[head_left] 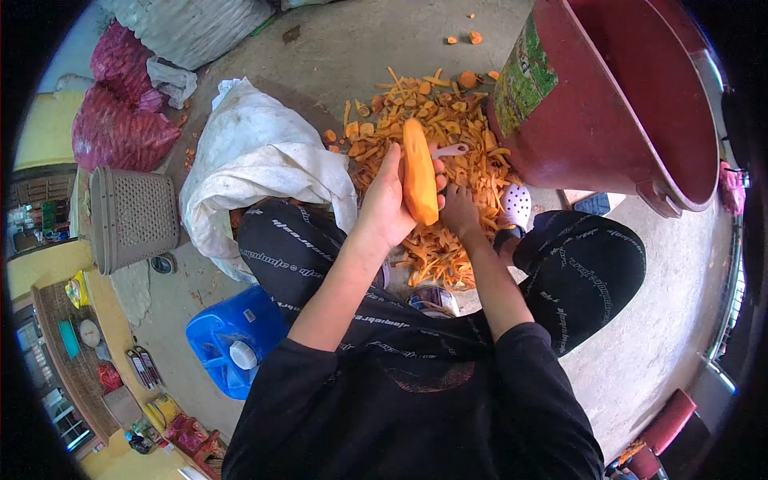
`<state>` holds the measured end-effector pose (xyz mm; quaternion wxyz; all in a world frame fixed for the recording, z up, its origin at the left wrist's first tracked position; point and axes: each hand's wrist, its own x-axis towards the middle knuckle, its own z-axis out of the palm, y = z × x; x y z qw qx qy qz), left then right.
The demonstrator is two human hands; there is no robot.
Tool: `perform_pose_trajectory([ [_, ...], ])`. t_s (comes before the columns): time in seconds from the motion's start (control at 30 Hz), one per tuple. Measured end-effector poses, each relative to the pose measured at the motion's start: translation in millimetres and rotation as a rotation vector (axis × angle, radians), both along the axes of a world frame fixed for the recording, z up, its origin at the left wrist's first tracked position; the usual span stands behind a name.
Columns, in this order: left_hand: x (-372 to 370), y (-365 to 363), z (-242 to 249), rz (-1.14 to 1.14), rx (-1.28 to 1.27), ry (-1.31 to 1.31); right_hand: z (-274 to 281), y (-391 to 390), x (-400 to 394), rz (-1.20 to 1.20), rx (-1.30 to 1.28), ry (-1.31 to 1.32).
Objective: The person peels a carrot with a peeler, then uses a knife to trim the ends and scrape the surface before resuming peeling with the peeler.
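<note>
My left hand (389,196) is wrapped round a peeled orange carrot (418,172), which stands nearly upright in my grip. Close by on the right is my right hand (460,210), its fingers curled in beside the carrot's lower end; whatever they grip is mostly hidden. A pale pink handle (452,150) with a hole in its end sticks out from behind the carrot, and the rest of that tool is out of sight. Beneath both hands spreads a heap of orange peelings and cut carrot ends (472,164) on the concrete floor.
A large dark red bucket (576,104) stands at the right of the heap. To the left are a white sack (260,152), a blue jerrycan (232,336), a grey woven basket (140,216) and red mesh sacks (124,132). A white clog (516,202) sits beside the peelings.
</note>
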<state>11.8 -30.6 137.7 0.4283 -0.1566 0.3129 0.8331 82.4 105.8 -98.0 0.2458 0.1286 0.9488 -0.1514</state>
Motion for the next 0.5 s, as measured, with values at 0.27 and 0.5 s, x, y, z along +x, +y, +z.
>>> perform_pose_trajectory([
  [0.27, 4, 2, 25, -0.061, -0.120, 0.344, 47, 1, -12, -0.209, -0.212, -0.241],
  [0.5, 16, 6, 3, -0.155, -0.745, 0.893, 73, 34, -24, -0.054, -0.312, -0.118],
])
